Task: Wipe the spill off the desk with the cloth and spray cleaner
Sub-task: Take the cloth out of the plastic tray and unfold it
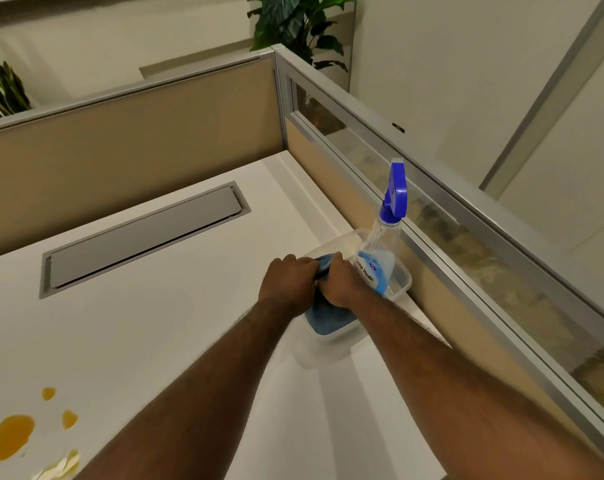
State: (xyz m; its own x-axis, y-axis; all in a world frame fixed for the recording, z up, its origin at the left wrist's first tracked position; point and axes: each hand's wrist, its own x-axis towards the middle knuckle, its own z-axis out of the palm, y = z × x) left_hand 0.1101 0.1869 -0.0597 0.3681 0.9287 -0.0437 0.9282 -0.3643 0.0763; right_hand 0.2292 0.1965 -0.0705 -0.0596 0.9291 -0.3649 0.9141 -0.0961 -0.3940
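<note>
Cloth (330, 318) half-hidden under both hands

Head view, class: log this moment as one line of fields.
stage: fetching cloth | left hand: gripping blue cloth | right hand: gripping cloth | spray bottle: upright in clear tub | orange spill: unwiped

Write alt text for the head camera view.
Both hands, left hand and right hand, grip a blue microfibre cloth lying in a clear plastic tub beside a clear spray bottle with a blue trigger. An orange liquid spill sits on the white desk, lower left.
</note>
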